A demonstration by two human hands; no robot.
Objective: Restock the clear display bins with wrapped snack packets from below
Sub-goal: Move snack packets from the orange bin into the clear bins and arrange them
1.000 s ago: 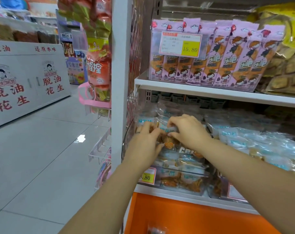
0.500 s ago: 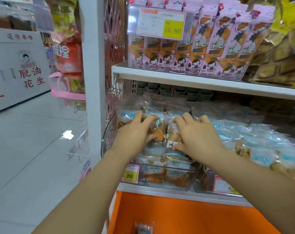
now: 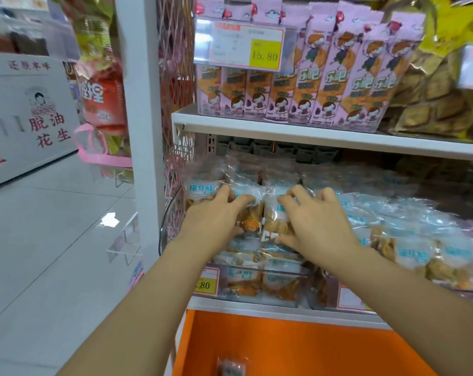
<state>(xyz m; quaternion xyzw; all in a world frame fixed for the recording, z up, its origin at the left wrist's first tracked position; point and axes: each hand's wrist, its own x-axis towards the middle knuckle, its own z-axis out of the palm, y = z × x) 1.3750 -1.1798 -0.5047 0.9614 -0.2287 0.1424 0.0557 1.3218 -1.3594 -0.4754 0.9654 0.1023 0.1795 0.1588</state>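
Pale glossy tile floor (image 3: pixel 53 253) is stretching away at left and catching one bright glare patch (image 3: pixel 109 220). A white upright post (image 3: pixel 139 104) is standing at the shelving end, with pink wire mesh (image 3: pixel 175 63) just beside it. A white shelf board (image 3: pixel 311 134) is running rightward. An orange panel (image 3: pixel 284 346) is showing below. A white cabinet with red characters (image 3: pixel 21 118) is sitting far left.

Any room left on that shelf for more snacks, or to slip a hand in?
Crowded: the clear bin under the left hand and right hand is heaped with snack packets. Free: the dark gap between heap and white upper shelf.
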